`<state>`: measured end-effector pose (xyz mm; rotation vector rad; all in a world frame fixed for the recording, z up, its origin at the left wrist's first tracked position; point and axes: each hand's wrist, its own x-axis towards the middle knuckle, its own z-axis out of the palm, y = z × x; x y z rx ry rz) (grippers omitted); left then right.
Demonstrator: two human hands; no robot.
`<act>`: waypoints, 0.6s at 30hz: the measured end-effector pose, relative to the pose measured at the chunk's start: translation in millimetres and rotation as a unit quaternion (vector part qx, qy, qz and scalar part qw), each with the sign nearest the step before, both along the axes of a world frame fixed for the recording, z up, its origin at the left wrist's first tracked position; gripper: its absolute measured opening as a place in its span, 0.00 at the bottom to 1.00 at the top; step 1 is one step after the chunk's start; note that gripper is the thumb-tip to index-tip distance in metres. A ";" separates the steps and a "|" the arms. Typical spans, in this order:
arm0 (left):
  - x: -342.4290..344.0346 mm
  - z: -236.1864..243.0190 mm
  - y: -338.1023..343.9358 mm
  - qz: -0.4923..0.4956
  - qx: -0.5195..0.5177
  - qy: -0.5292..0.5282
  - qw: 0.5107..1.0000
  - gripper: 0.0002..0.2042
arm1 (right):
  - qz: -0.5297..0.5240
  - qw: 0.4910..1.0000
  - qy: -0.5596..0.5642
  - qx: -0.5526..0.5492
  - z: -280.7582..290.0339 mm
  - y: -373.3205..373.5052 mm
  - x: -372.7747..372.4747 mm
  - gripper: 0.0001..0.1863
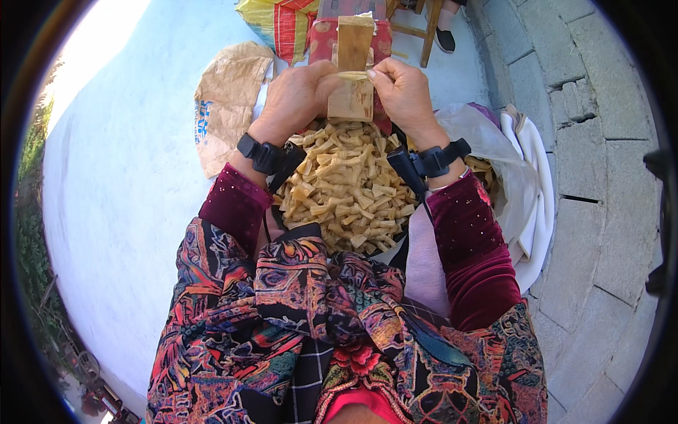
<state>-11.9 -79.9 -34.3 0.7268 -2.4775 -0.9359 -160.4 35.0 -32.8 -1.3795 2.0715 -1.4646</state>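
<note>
A thin pale yellow strip (352, 75) stretches between my two hands in front of a wooden stand. Closed around its left end is my left hand (298, 93), with the fingers curled. My right hand (405, 93) pinches the other end between thumb and fingertips. The wooden stand (351, 102) has an upright post (354, 41), and the strip crosses close to the foot of that post. Below my hands lies a large heap of short tan pieces (346, 184), many of which look knotted. The heap partly hides whatever holds it.
A brown paper sack (229, 99) lies to the left. Behind it stands a yellow and red woven bag (286, 28). White plastic bags (519, 184) sit on the right beside a grey block wall (586, 148). Another person's dark shoe (445, 40) shows near a wooden stool (429, 32).
</note>
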 end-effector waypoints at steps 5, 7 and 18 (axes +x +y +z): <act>-0.7 -1.0 -2.1 0.004 -0.014 -0.006 1.000 0.13 | -0.012 0.999 0.009 0.028 -1.5 -2.7 1.5 0.09; -1.5 -3.0 -1.5 0.004 -0.010 -0.012 1.000 0.13 | -0.009 0.999 0.034 0.034 -3.1 -4.0 1.5 0.10; 16.1 29.7 9.2 -0.074 0.042 -0.236 0.968 0.16 | 0.022 0.990 0.049 0.128 2.0 4.0 -8.3 0.14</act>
